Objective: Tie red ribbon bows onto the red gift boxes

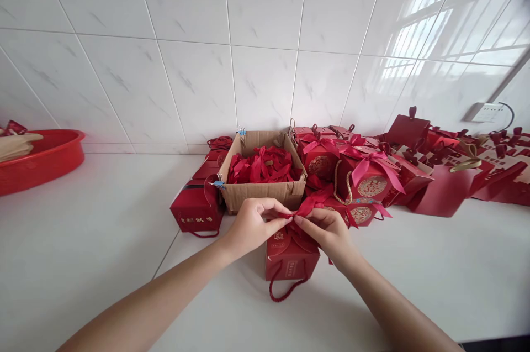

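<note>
At a white counter (103, 263), a person pinches a red ribbon (318, 200) right above a small red gift box (298, 250), fingertips nearly meeting. From where I stand in the room, the left grip (252, 225) is closed on a short bit of ribbon and the right grip (330, 230) nips it just beside, thumb to finger. By the person's clock, the ribbon's long run heads from the pinch toward two o'clock, so the right grip is nearer its loose folds. The gift box sits at six o'clock, its rope handle (285, 298) drooping toward the person; fingers hide any knot. An open carton (265, 194) of ribbons (260, 167) stands at eleven o'clock, while bow-topped boxes (371, 187) crowd two o'clock.
</note>
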A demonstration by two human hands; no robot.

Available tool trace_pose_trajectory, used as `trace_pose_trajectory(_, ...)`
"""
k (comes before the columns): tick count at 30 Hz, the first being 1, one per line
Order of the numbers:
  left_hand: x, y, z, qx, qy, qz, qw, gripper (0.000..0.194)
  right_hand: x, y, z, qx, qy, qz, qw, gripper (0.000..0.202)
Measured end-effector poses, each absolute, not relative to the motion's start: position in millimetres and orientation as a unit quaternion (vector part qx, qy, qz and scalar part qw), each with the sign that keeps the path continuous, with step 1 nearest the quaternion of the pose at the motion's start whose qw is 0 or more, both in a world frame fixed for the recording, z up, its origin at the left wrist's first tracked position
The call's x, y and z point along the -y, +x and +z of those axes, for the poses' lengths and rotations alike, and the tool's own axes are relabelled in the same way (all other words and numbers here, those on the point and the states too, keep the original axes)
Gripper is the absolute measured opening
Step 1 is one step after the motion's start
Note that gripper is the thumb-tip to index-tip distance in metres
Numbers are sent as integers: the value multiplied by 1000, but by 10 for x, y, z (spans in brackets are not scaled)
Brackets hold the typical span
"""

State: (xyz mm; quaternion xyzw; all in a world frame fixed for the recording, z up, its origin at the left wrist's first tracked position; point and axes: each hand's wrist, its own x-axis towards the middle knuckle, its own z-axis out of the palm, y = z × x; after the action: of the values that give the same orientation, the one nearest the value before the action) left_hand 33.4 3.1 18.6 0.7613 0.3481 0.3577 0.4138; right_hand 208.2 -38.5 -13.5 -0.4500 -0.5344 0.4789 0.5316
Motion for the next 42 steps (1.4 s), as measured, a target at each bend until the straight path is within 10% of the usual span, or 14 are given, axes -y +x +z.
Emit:
trace_pose_trajectory(11,-48,301,228,-339,756,307,469,34,386,2088,-152,561,-452,448,530,33)
trace_pose_trajectory(42,-40,296,273,-341,753,274,492,15,413,2072,-165,628,-498,281,528,21)
